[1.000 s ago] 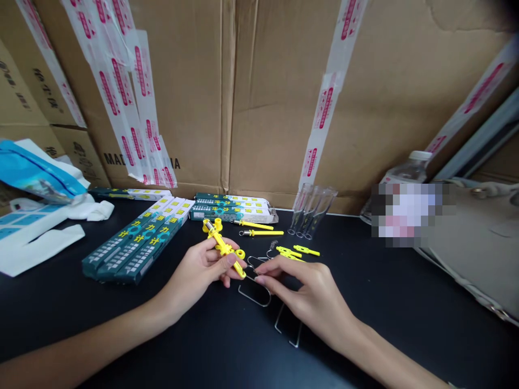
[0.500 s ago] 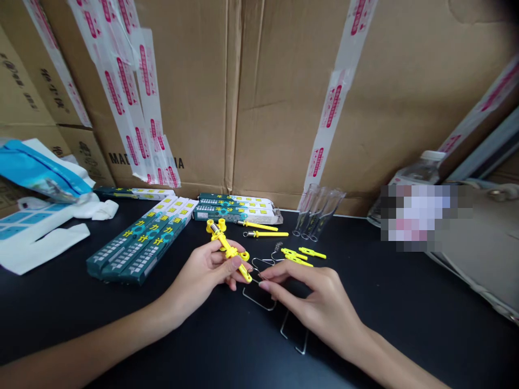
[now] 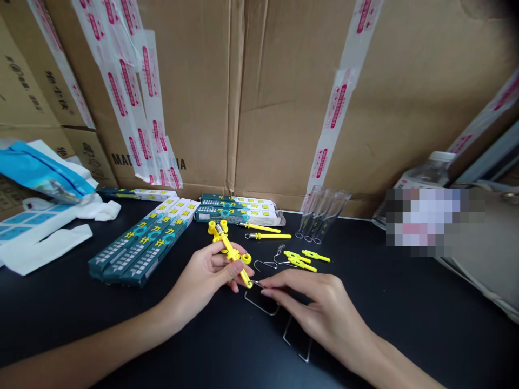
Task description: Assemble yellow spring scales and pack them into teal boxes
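My left hand (image 3: 213,273) holds a yellow plastic rod (image 3: 234,256) between thumb and fingers, tilted down to the right, with a metal spring part at its upper end. At the rod's lower end is a small hole. My right hand (image 3: 312,302) pinches a thin metal hook (image 3: 257,283), whose tip meets that holed end; whether it passes through cannot be told. Yellow caps and rings (image 3: 245,259) lie behind my left hand. Bent metal wires (image 3: 261,306) lie beside and below my right hand, and more hooks with a small spring (image 3: 280,250) lie beyond it.
Green and white boxes (image 3: 141,243) lie at the left and back (image 3: 239,210). Two yellow rods (image 3: 270,236), several flat yellow pieces (image 3: 316,255) and clear tubes (image 3: 322,216) lie beyond my hands. A bottle (image 3: 430,173) stands right; a blue bag (image 3: 44,170) is left. Cardboard (image 3: 284,108) rises behind.
My right hand has brought the metal hook up to the lower end of the yellow rod. My left hand keeps its hold. The whole view has shifted slightly.
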`<state>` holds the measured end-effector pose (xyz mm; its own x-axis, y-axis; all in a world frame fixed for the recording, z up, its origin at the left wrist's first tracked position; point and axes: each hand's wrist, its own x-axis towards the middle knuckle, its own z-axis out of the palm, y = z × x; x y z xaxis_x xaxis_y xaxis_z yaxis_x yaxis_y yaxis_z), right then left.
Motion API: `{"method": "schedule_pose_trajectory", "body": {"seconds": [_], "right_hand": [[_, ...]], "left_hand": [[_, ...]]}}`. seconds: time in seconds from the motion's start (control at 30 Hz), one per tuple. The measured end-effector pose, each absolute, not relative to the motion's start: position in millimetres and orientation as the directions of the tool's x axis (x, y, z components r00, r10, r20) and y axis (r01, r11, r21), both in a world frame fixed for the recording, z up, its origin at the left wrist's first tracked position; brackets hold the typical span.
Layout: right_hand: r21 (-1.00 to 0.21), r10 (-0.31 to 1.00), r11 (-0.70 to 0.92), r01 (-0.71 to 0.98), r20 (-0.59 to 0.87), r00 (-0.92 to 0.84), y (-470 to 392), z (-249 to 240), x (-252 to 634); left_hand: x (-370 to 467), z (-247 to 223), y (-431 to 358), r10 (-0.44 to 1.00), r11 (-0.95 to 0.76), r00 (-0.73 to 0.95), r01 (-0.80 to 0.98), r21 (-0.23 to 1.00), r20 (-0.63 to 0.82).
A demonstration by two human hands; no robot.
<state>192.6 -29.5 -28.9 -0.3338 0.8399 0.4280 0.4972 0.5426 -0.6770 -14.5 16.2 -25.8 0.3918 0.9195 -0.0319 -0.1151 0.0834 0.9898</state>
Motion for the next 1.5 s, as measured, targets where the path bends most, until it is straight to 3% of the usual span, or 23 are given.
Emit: {"method": "schedule_pose_trajectory", "body": {"seconds": [0.33, 0.5, 0.63, 0.8, 1.0, 1.1, 1.2, 1.33, 1.5], "right_hand": [[-0.858, 0.941, 0.323, 0.399, 0.245, -0.234, -30, -29, 186], [-0.823, 0.933, 0.35, 0.447, 0.263, -0.246, -29, -28, 186], [-0.783, 0.904, 0.414, 0.464, 0.295, -0.309, -29, -28, 187], [-0.625, 0.793, 0.606, 0.492, 0.425, -0.436, -31, -32, 192], [-0.121, 0.526, 0.815, 0.567, 0.565, -0.636, -32, -30, 196], [0.092, 0.41, 0.82, 0.565, 0.596, -0.691, -30, -28, 196], [0.228, 0.356, 0.779, 0.583, 0.605, -0.712, -31, -26, 195], [0.268, 0.332, 0.763, 0.589, 0.619, -0.712, -35, -23, 192], [0.089, 0.434, 0.79, 0.607, 0.618, -0.656, -35, -21, 189]], "left_hand": [[-18, -28, 18, 0.89, 0.205, 0.448, -0.23, 0.951, -0.084], [-17, -28, 18, 0.906, 0.212, 0.413, -0.26, 0.942, -0.09], [-16, -28, 17, 0.91, 0.139, 0.411, -0.171, 0.975, -0.057], [-15, -32, 15, 0.899, 0.079, 0.437, -0.112, 0.991, -0.022], [-14, -34, 16, 0.88, 0.053, 0.475, -0.096, 0.994, -0.001], [-14, -33, 15, 0.864, 0.054, 0.504, -0.084, 0.995, -0.004], [-12, -29, 12, 0.849, 0.073, 0.527, -0.059, 0.996, -0.031], [-9, -26, 7, 0.818, 0.12, 0.571, -0.055, 0.991, -0.067], [-11, -27, 7, 0.813, 0.097, 0.581, -0.077, 0.992, -0.035]]}}
